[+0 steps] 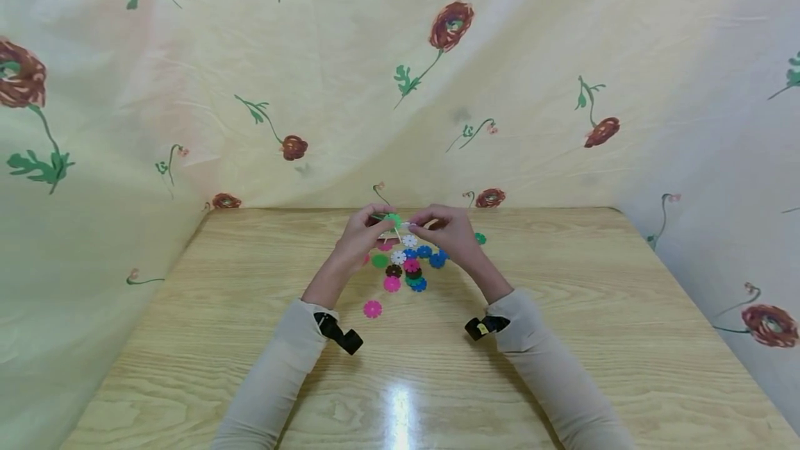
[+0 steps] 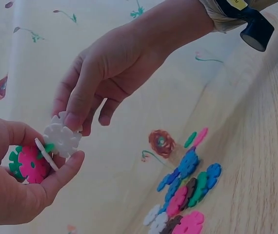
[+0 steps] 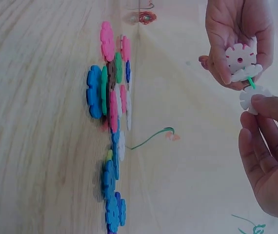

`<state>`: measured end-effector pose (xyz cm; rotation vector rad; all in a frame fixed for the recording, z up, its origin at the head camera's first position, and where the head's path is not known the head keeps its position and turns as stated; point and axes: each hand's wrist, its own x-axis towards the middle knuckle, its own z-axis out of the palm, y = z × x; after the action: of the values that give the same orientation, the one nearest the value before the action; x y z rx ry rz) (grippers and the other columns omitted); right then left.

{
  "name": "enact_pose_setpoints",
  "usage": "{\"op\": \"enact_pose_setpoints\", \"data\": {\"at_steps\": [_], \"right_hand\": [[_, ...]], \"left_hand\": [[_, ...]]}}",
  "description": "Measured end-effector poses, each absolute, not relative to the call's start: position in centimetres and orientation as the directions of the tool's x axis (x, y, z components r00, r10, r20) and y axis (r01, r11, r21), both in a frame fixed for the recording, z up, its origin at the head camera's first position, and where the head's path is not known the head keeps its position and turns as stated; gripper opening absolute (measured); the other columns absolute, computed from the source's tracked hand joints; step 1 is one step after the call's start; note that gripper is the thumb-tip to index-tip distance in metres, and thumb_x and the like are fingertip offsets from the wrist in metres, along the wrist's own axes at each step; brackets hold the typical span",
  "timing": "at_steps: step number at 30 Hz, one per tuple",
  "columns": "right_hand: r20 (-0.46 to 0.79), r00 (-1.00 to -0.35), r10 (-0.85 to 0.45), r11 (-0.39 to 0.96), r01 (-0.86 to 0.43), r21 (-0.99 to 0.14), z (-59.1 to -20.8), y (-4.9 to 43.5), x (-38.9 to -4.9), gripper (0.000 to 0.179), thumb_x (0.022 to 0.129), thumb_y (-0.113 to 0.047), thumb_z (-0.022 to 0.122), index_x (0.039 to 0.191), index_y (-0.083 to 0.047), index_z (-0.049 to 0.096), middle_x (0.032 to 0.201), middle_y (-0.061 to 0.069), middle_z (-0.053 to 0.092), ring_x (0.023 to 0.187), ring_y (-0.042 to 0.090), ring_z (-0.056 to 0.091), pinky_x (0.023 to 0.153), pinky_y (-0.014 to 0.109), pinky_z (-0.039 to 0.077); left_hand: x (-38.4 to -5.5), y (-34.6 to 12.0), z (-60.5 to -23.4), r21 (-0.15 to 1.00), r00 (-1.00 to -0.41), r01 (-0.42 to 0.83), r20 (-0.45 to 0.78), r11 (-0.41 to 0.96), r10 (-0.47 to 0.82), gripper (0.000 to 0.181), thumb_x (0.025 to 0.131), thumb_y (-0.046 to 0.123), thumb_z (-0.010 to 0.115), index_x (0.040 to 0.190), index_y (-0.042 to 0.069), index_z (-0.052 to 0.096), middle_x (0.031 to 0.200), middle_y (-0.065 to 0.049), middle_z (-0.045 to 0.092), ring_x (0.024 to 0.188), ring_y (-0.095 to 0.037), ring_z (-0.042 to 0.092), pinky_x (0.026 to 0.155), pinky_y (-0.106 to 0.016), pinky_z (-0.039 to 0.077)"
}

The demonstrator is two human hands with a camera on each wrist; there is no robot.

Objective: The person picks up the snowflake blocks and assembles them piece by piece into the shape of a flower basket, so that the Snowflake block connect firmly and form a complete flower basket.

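Observation:
Above the far part of the table, my left hand (image 1: 357,236) grips a small cluster of joined notched plastic discs. In the left wrist view the cluster has a pink disc (image 2: 33,165), a green disc (image 2: 15,162) and a white disc seen edge-on. My right hand (image 1: 451,233) pinches a white notched disc (image 2: 62,138) between thumb and fingers, against a bit of green on the cluster. From the right wrist view, the pinched white disc (image 3: 249,99) meets a green edge below the cluster's white discs (image 3: 240,59). Whether they interlock, I cannot tell.
Several loose notched discs lie below the hands on the wooden table (image 1: 250,339), among them a pink disc (image 1: 372,309), a blue disc (image 1: 437,260) and a brown disc (image 1: 394,271). A green disc (image 1: 480,238) lies right of the right hand. Floral cloth (image 1: 350,89) hangs behind.

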<state>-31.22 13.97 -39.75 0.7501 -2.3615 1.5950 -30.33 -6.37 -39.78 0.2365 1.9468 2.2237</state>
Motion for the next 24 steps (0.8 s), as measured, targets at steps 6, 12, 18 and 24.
{"op": "enact_pose_setpoints", "data": {"at_steps": [6, 12, 18, 24], "right_hand": [[0.506, -0.811, -0.293, 0.243, -0.575, -0.781, -40.3, 13.8, -30.9, 0.007, 0.089, -0.002, 0.077, 0.095, -0.001, 0.080, 0.092, 0.018, 0.075, 0.081, 0.024, 0.069, 0.067, 0.024, 0.059], [0.534, -0.800, -0.272, 0.264, -0.596, -0.758, -40.3, 13.8, -30.6, 0.006, 0.088, -0.001, 0.077, 0.094, -0.002, 0.081, 0.088, 0.017, 0.074, 0.078, 0.026, 0.069, 0.069, 0.031, 0.061], [0.610, -0.735, -0.297, 0.277, -0.678, -0.682, -40.2, 13.4, -30.2, 0.007, 0.085, 0.009, 0.075, 0.090, 0.006, 0.079, 0.084, 0.022, 0.073, 0.073, 0.036, 0.069, 0.069, 0.028, 0.060], [0.614, -0.734, -0.289, 0.263, -0.678, -0.687, -40.1, 13.6, -30.1, 0.007, 0.085, 0.005, 0.078, 0.089, 0.001, 0.080, 0.084, 0.018, 0.075, 0.073, 0.030, 0.071, 0.069, 0.018, 0.057]], "left_hand": [[-30.1, -5.9, -40.1, 0.988, -0.959, -0.047, -0.003, -0.147, 0.284, 0.031, 0.106, 0.007, 0.049, 0.135, -0.004, 0.046, 0.109, -0.007, 0.048, 0.107, -0.028, 0.055, 0.106, -0.056, 0.051], [-29.9, -5.7, -40.3, 0.990, -0.935, -0.051, -0.002, -0.128, 0.353, 0.035, 0.110, 0.010, 0.040, 0.142, -0.003, 0.032, 0.120, -0.011, 0.041, 0.113, -0.025, 0.051, 0.110, -0.050, 0.049], [-29.6, -5.7, -40.4, 0.993, -0.924, -0.031, 0.014, -0.110, 0.383, 0.034, 0.111, 0.010, 0.037, 0.142, -0.002, 0.029, 0.115, -0.009, 0.040, 0.102, -0.017, 0.047, 0.114, -0.055, 0.043], [-29.2, -5.8, -40.1, 0.994, -0.921, -0.045, -0.004, -0.096, 0.391, 0.036, 0.110, 0.013, 0.040, 0.142, -0.001, 0.031, 0.115, -0.008, 0.042, 0.120, -0.030, 0.054, 0.116, -0.055, 0.040]]}}
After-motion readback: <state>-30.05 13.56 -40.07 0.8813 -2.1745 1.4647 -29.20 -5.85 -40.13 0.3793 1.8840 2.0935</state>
